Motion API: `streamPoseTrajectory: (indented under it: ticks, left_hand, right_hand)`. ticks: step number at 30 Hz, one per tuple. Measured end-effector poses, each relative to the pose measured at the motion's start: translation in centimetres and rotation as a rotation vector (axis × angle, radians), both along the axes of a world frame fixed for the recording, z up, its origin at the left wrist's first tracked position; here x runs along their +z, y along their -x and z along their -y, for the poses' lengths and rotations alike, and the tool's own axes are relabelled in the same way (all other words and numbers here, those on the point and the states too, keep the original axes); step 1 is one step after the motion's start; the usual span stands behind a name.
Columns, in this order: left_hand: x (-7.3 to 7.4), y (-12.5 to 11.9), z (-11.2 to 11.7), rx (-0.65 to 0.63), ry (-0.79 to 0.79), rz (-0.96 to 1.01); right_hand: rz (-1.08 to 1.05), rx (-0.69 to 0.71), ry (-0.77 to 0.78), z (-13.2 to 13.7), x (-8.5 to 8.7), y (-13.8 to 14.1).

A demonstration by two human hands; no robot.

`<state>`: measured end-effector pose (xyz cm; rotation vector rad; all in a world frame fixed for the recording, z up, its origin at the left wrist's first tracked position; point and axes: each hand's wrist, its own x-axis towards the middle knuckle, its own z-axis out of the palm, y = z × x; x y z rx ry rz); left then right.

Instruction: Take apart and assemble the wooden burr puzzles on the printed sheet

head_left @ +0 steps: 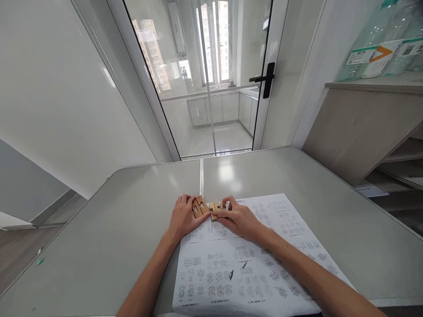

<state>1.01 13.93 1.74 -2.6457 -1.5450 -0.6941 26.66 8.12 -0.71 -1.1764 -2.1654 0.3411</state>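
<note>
Near the top edge of a printed sheet [198, 277], both hands are close together at wooden puzzle pieces. My left hand [187, 215] is closed around a flat wooden piece with oblong slots [200, 207], thumb along its lower edge. My right hand [238, 215] pinches a smaller notched wooden piece [214, 217] between thumb and fingers. More light wood with notches shows just behind the right fingers; how many pieces there are I cannot tell. The sheet carries rows of small line drawings and lies partly under my right forearm.
The grey table [99, 246] has a seam running toward a glass door [211, 105] with a black handle [269, 80]. Plastic bottles [380, 55] stand on a shelf [373, 88] at the right. A small green bit [39, 262] lies near the table's left edge.
</note>
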Motion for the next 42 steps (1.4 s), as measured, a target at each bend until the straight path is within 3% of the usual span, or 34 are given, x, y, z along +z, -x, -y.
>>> streamPoseTrajectory:
  ticks: [9, 22, 35, 38, 42]
  left_hand:
    - [0.3, 0.0, 0.1, -0.085, 0.07, 0.015]
    - [1.4, -3.6, 3.2, -0.426, 0.195, 0.009]
    - [1.9, -4.6, 4.5, -0.659, 0.32, 0.037]
    - [2.4, -4.1, 4.2, -0.652, 0.34, 0.051]
    - [3.2, -2.7, 3.5, -0.535, 0.36, 0.049]
  right_hand:
    - [-0.007, -0.135, -0.014, -0.9, -0.7, -0.6]
    - [0.015, -0.288, 0.015, -1.7, -0.6, -1.6]
    - [-0.012, -0.263, 0.063, -1.3, 0.1, -2.1]
    - [-0.012, -0.23, 0.077, -1.1, 0.3, -2.3]
    - [-0.002, -0.188, 0.063, -1.1, 0.2, -2.5]
